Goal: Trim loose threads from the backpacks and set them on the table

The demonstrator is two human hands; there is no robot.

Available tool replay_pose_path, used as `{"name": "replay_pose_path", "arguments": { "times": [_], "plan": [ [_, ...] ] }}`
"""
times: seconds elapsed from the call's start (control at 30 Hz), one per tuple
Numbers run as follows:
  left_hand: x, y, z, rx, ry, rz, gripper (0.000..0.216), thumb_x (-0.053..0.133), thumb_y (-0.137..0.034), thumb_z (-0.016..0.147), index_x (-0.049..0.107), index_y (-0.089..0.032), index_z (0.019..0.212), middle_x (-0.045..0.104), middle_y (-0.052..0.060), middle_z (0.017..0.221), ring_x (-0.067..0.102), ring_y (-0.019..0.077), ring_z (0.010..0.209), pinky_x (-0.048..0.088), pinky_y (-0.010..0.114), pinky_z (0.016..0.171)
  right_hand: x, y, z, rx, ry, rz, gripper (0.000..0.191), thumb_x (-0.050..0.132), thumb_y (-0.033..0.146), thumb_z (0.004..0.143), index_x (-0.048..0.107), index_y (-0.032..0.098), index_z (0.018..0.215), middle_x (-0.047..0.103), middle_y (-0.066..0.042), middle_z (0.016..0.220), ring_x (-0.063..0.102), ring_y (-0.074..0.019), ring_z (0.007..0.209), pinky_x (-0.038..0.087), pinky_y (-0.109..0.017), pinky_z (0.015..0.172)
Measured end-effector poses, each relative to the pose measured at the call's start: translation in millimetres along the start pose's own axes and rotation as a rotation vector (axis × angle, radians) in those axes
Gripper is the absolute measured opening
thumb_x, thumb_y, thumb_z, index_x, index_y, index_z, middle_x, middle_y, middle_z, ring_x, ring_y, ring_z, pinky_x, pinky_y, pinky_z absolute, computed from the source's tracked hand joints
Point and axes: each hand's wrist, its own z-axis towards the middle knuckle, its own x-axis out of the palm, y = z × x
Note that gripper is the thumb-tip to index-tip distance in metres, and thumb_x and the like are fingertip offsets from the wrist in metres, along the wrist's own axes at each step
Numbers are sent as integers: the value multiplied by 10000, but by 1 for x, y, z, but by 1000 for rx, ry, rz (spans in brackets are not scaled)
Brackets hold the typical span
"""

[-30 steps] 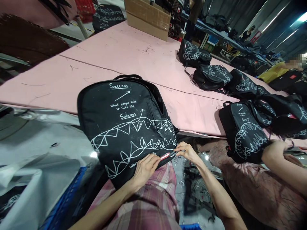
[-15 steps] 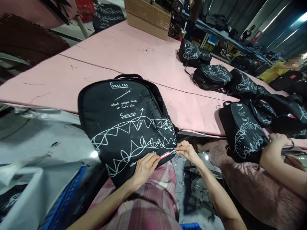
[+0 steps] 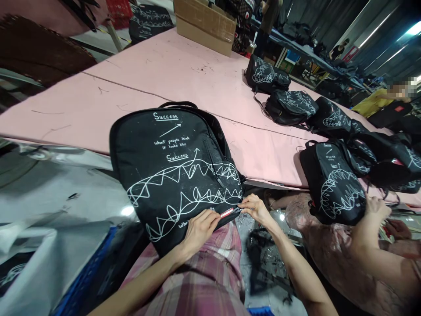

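Observation:
A black backpack (image 3: 138, 153) with white lettering and looping scribbles leans between the table's front edge and my lap. My left hand (image 3: 204, 226) is closed on its lower edge, fingers pressed beside a small red label (image 3: 226, 213). Just right of the label, my right hand (image 3: 256, 208) pinches at the backpack's lower right corner, by a small greyish, shiny piece. What lies between those fingertips is too small to make out.
The pink-topped table (image 3: 138, 74) carries a cardboard box (image 3: 204, 28) and several similar backpacks (image 3: 289, 107) on the right. A co-worker's hand (image 3: 376, 208) touches another backpack (image 3: 332, 184) beside me. A blue crate (image 3: 88, 272) stands low on the left.
The view has shifted slightly. My hands keep nearly the same places on the backpack. The co-worker's arm on the right has moved a little, beside the other backpack.

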Motion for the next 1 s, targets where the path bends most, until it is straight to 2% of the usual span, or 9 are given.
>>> {"name": "replay_pose_path", "arguments": {
  "times": [0.2, 0.5, 0.63, 1.0],
  "plan": [
    [-1, -2, 2, -11, -13, -20, 167, 447, -182, 885, 606, -177, 836, 628, 13, 761, 588, 116, 713, 476, 219, 651, -2, 7, 2, -6, 43, -80, 270, 570, 427, 805, 697, 244, 958, 649, -47, 848, 527, -182, 798, 367, -337, 732],
    [-1, 0, 1, -16, -22, -39, 170, 449, -177, 882, 613, -175, 838, 630, 14, 766, 590, 117, 720, 482, 220, 653, 0, 7, -1, -34, -30, -87, 258, 573, 420, 805, 699, 241, 942, 657, -49, 866, 538, -184, 818, 385, -334, 734],
    [-2, 0, 1, -4, -27, -34, 198, 430, -191, 891, 616, -175, 826, 630, 15, 761, 591, 113, 719, 488, 215, 658, 1, 4, -4, 2, -61, -82, 251, 587, 423, 794, 701, 249, 934, 658, -49, 859, 542, -184, 820, 396, -342, 750],
    [-1, 0, 0, -10, -19, -32, 175, 439, -181, 887, 610, -177, 851, 635, 20, 777, 592, 121, 723, 481, 230, 652, 5, 10, 3, 32, 42, -97, 207, 622, 378, 788, 707, 249, 926, 661, -55, 865, 551, -186, 824, 406, -352, 764]
  ]
}}
